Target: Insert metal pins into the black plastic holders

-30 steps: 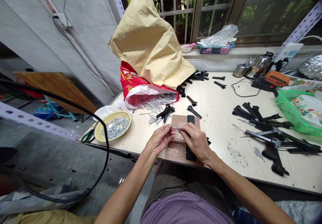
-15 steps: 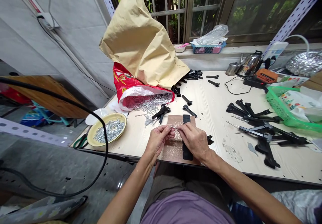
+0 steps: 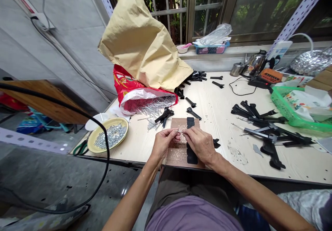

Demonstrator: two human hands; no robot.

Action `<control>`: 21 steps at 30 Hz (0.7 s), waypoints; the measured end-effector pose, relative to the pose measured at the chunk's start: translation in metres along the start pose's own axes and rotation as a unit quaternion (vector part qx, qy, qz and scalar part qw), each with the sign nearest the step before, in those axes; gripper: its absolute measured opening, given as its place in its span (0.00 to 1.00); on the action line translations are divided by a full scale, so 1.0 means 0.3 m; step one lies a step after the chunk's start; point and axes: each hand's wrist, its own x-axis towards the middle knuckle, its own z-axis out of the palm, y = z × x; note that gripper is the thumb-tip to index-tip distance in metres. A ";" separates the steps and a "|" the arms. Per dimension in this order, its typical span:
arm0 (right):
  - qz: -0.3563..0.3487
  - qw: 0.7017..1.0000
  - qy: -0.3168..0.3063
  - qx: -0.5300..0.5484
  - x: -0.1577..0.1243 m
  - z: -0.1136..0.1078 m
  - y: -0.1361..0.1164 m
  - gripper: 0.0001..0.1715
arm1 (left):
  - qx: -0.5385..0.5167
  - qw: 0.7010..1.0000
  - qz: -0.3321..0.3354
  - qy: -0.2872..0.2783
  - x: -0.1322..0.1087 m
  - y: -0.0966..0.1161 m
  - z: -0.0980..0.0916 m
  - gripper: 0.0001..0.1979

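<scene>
My left hand (image 3: 164, 143) and my right hand (image 3: 199, 144) meet over a brown board (image 3: 181, 151) at the table's near edge. Both pinch a thin metal pin (image 3: 180, 131) between their fingertips. A long black plastic piece (image 3: 191, 151) lies on the board, partly under my right hand. A yellow dish of small silver parts (image 3: 108, 139) sits to the left. Loose metal pins (image 3: 153, 110) spill from a red and white bag (image 3: 135, 92).
A large tan paper bag (image 3: 142, 44) stands at the back. Black plastic parts (image 3: 267, 130) are heaped on the right beside a green basket (image 3: 290, 115). A kettle (image 3: 255, 64) and a corded device stand by the window. A thick black cable (image 3: 77, 120) loops on the left.
The view has shifted slightly, so everything sits a little more left and higher. My hands keep the same pinch on the pin over the board.
</scene>
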 end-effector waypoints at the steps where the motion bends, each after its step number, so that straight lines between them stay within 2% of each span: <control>1: 0.001 1.000 -0.002 -0.001 0.000 -0.001 0.000 0.11 | 0.004 1.000 0.001 -0.002 0.001 0.000 0.000 0.17; 6: 0.008 1.000 -0.012 -0.015 0.001 -0.002 0.003 0.12 | 0.036 0.999 0.026 0.006 0.004 -0.006 -0.005 0.15; 14: 0.012 0.998 -0.045 0.035 -0.003 0.005 0.023 0.14 | 0.059 0.998 0.017 0.008 0.016 -0.012 -0.007 0.16; 19: 0.051 0.983 -0.080 0.155 -0.008 0.017 0.043 0.11 | 0.066 0.998 0.019 0.006 0.025 -0.012 -0.004 0.15; 21: 0.048 0.981 -0.084 0.167 -0.009 0.021 0.049 0.11 | 0.067 0.998 0.013 0.002 0.028 -0.013 -0.007 0.15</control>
